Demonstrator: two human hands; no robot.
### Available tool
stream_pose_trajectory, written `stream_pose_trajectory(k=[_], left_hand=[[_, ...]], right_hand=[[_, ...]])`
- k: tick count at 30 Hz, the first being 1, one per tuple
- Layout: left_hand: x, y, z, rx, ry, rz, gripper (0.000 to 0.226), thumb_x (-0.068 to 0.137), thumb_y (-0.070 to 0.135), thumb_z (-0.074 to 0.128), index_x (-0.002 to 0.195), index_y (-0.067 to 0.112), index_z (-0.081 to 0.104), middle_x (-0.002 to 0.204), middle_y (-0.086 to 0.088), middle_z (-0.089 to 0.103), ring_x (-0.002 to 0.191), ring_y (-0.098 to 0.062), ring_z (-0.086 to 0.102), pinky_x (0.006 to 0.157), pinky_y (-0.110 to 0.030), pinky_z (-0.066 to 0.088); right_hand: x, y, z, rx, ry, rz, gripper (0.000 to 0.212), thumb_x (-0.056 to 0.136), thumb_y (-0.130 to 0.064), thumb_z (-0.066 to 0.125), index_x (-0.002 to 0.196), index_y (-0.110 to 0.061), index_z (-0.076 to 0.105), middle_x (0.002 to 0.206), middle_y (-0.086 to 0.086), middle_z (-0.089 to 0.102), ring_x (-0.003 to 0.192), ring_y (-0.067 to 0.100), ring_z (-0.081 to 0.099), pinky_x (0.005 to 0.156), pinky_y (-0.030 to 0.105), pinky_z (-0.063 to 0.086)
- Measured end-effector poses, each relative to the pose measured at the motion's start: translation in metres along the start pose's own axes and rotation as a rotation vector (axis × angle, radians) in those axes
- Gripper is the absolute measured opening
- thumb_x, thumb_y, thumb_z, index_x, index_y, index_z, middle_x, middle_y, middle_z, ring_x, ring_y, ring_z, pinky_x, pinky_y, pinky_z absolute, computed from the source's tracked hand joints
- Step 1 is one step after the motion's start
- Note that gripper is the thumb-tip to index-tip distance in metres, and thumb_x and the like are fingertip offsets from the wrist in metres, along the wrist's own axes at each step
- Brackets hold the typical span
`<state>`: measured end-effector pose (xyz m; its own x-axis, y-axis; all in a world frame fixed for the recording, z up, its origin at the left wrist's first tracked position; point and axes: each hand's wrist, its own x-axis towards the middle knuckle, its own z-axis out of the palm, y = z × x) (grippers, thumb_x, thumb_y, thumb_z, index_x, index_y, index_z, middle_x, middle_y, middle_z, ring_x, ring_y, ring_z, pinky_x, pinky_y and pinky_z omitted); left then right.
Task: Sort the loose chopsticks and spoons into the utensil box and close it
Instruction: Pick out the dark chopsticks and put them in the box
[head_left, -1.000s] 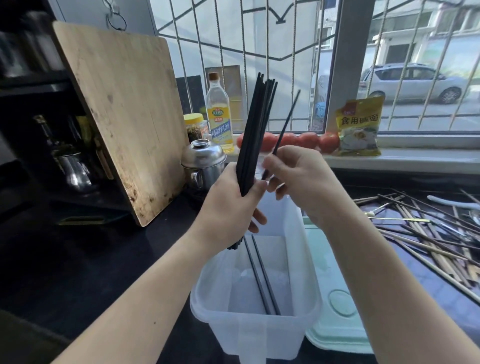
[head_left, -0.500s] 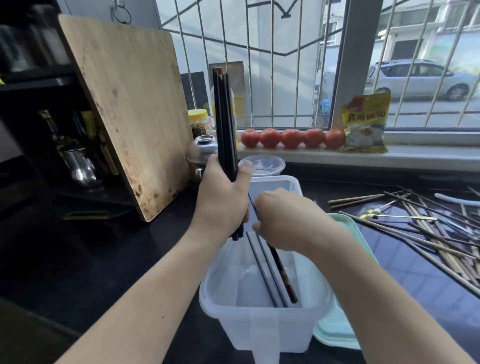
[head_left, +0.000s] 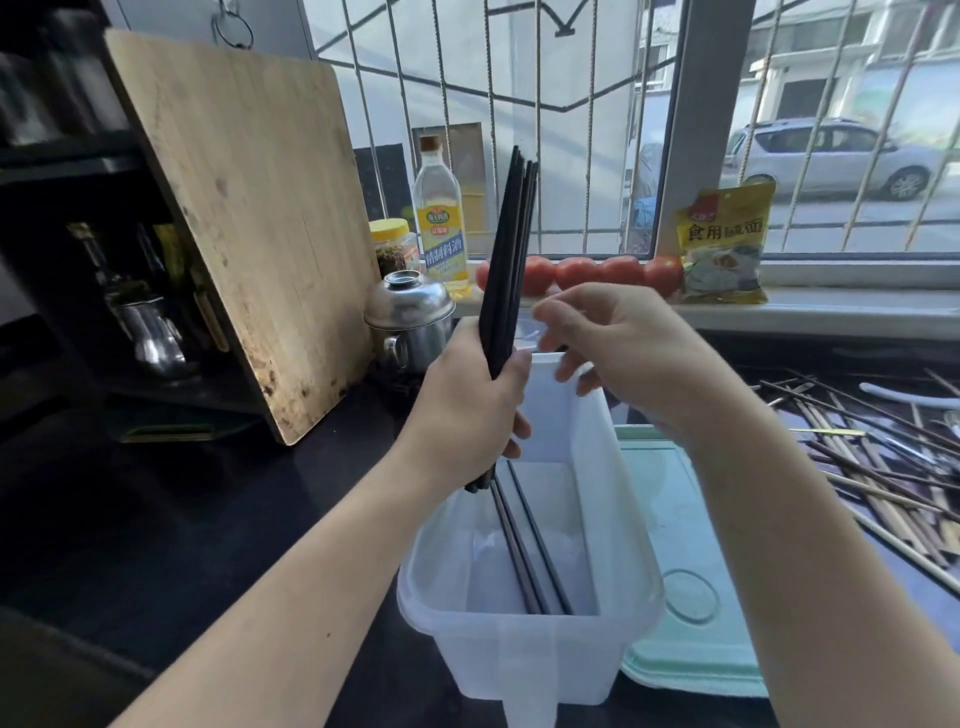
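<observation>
At the bottom centre of the frame a translucent white utensil box (head_left: 623, 545) stands open on the dark bench (head_left: 182, 519), with a few black chopsticks (head_left: 535, 561) lying lengthwise inside it. Its pale green lid (head_left: 691, 597) lies flat just to the right, touching the box. Above the box, mid-frame, the left hand (head_left: 467, 410) has its grip clenched round a bundle of black chopsticks (head_left: 506, 260) held nearly upright, tips toward the window. The right hand (head_left: 623, 348) hovers just beside the bundle with fingers loosely spread, its grip released and holding nothing. At the right edge a heap of loose wooden chopsticks (head_left: 883, 467) and some spoons, blurred, sprawls across the bench. Further back, a wooden cutting board (head_left: 244, 218) leans at upper left, with a steel pot (head_left: 410, 322), an oil bottle (head_left: 440, 218) and tomatoes (head_left: 597, 270) along the windowsill.
</observation>
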<state>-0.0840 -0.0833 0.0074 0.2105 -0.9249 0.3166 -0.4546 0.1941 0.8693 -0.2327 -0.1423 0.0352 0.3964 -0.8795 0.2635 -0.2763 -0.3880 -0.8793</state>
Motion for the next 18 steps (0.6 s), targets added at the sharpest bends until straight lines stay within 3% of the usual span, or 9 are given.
stream_pose_trajectory(k=[3,7,10,12,13,15,18], left_hand=[[-0.002,0.002,-0.001,-0.039,-0.050,0.004,0.015,0.104,0.029,0.057,0.116,0.023,0.052,0.078,-0.010,0.061,0.057,-0.027,0.070,0.049,-0.041,0.059],[-0.004,0.005,-0.001,-0.116,-0.069,-0.004,0.017,0.102,0.030,0.060,0.114,0.020,0.053,0.080,-0.011,0.065,0.062,-0.032,0.073,0.052,-0.045,0.061],[-0.002,0.001,-0.001,-0.097,0.009,-0.004,0.007,0.104,0.024,0.055,0.107,0.021,0.050,0.085,-0.011,0.068,0.063,-0.025,0.074,0.053,-0.045,0.061],[0.001,-0.004,-0.003,-0.043,0.116,-0.001,0.008,0.105,0.023,0.053,0.100,0.026,0.046,0.078,-0.011,0.062,0.050,-0.017,0.067,0.045,-0.034,0.055],[0.002,-0.006,-0.003,-0.016,0.160,0.004,0.011,0.105,0.024,0.052,0.098,0.029,0.045,0.074,-0.011,0.059,0.044,-0.015,0.061,0.041,-0.029,0.050],[0.004,-0.009,-0.003,0.007,0.211,0.033,0.014,0.104,0.026,0.054,0.095,0.030,0.044,0.069,-0.011,0.055,0.042,-0.016,0.054,0.038,-0.024,0.044],[0.005,-0.011,-0.001,0.050,0.242,0.113,0.016,0.103,0.033,0.056,0.092,0.033,0.044,0.065,-0.001,0.056,0.050,-0.018,0.056,0.043,-0.028,0.042]], right_hand=[[0.006,0.007,0.010,0.158,-0.052,-0.016,0.016,0.099,-0.024,0.063,0.094,-0.015,0.075,0.088,0.010,0.075,0.073,0.017,0.066,0.067,0.032,0.053],[0.008,0.012,0.010,0.246,-0.049,-0.034,0.014,0.098,-0.022,0.066,0.088,-0.015,0.073,0.086,0.008,0.074,0.080,0.020,0.067,0.071,0.033,0.053],[0.012,0.009,0.003,0.331,0.292,-0.003,0.015,0.103,-0.022,0.057,0.096,-0.015,0.068,0.083,0.003,0.075,0.074,0.016,0.070,0.069,0.033,0.060],[0.012,0.010,-0.004,0.191,0.443,-0.018,0.013,0.102,-0.023,0.058,0.099,-0.015,0.067,0.079,0.002,0.074,0.066,0.012,0.069,0.067,0.036,0.062],[0.010,0.011,-0.005,0.049,0.400,-0.027,0.010,0.101,-0.023,0.061,0.102,-0.016,0.067,0.077,0.001,0.073,0.063,0.010,0.069,0.066,0.036,0.063],[0.003,0.008,0.004,-0.248,0.135,-0.005,0.012,0.098,-0.024,0.064,0.107,-0.017,0.067,0.075,-0.001,0.073,0.065,0.010,0.070,0.068,0.036,0.062],[-0.007,0.002,0.028,-0.663,-0.267,0.038,0.025,0.097,-0.028,0.062,0.115,-0.011,0.067,0.091,0.005,0.073,0.082,0.021,0.069,0.078,0.039,0.060]])
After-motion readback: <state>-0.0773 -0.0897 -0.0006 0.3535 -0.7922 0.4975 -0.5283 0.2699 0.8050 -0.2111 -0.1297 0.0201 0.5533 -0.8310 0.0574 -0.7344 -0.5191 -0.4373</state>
